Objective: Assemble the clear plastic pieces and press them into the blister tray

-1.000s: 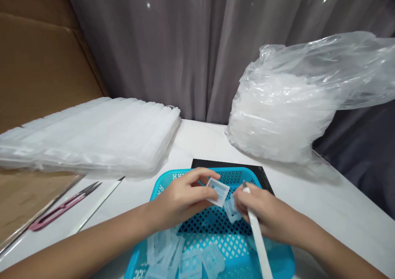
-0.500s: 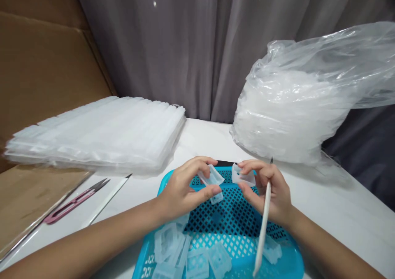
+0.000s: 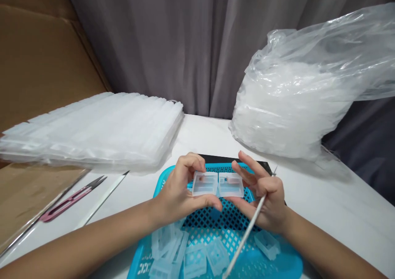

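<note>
Above the blue basket (image 3: 294, 266), my left hand (image 3: 185, 188) pinches a small translucent plastic box-shaped piece (image 3: 205, 184) between thumb and fingers. A matching translucent piece (image 3: 231, 185) sits right beside it, their edges meeting or nearly so. My right hand (image 3: 268, 198) has its thumb under this second piece and fingers at its far side, some of them raised. Tucked in the same hand is a slim white pen-shaped tool (image 3: 247, 231) with a thin pointed tip. Several similar translucent pieces (image 3: 195, 261) lie in the basket.
Pink thread snips (image 3: 72, 199) and a white stick with a dark pointed end (image 3: 106, 196) lie at left. Behind them is a stack of bagged white plastic (image 3: 101, 126). A full clear bag (image 3: 284, 114) stands back right; cardboard (image 3: 40, 61) rises at left.
My hands have come together, bringing the two translucent pieces from apart and tilted to side by side. Fingers of my right hand have lifted, and the white tool has swung lower left.
</note>
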Available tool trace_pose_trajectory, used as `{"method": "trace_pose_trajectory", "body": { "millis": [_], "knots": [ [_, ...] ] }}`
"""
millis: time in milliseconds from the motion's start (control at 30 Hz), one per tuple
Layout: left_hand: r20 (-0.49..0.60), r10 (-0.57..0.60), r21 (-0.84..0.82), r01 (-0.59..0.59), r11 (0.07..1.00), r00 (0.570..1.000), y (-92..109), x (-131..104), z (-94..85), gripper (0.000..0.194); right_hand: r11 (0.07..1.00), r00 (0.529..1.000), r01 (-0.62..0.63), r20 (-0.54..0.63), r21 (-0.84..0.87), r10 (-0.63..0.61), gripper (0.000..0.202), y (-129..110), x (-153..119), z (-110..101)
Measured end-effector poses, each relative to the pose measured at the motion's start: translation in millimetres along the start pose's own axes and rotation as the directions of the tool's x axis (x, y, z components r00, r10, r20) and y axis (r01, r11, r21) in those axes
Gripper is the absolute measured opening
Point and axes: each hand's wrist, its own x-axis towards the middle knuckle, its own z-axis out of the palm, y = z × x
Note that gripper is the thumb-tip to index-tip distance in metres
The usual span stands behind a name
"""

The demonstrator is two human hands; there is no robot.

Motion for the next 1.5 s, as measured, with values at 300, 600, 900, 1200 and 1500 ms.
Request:
{"method": "trace_pose_trajectory", "body": {
  "millis": [300,600,900,1200,1500],
  "knots": [
    [0.015,-0.012,-0.02,0.012,1.0,1.0,2.7,0.5,1.5,0.056,0.994,0.996,-0.084,0.031,-0.074,0.086,0.044,-0.7,0.4,-1.8],
    [0.08,-0.031,0.0,0.032,1.0,0.996,3.3,-4.3,0.7,0.058,0.998,0.998,-0.032,0.06,-0.054,0.036,0.041,-6.8,2.6,0.4],
    [0.16,-0.137,-0.107,0.155,0.982,0.978,4.7,-5.5,3.7,0.055,0.908,0.949,0.2,0.303,-0.367,-0.086,0.021,-8.9,8.0,-3.1],
    [0.341,-0.171,-0.211,0.252,0.944,0.925,8.0,-4.9,0.0,0.074,0.737,0.943,0.29,0.315,-0.611,-0.111,0.024,-40.6,23.3,-6.8],
    [0.453,-0.377,0.244,0.294,0.924,0.808,-4.1,-13.9,-8.3,0.072,0.346,0.821,-0.086,-0.264,-0.934,-0.506,0.036,-102.1,193.0,-167.7]
  ]
}}
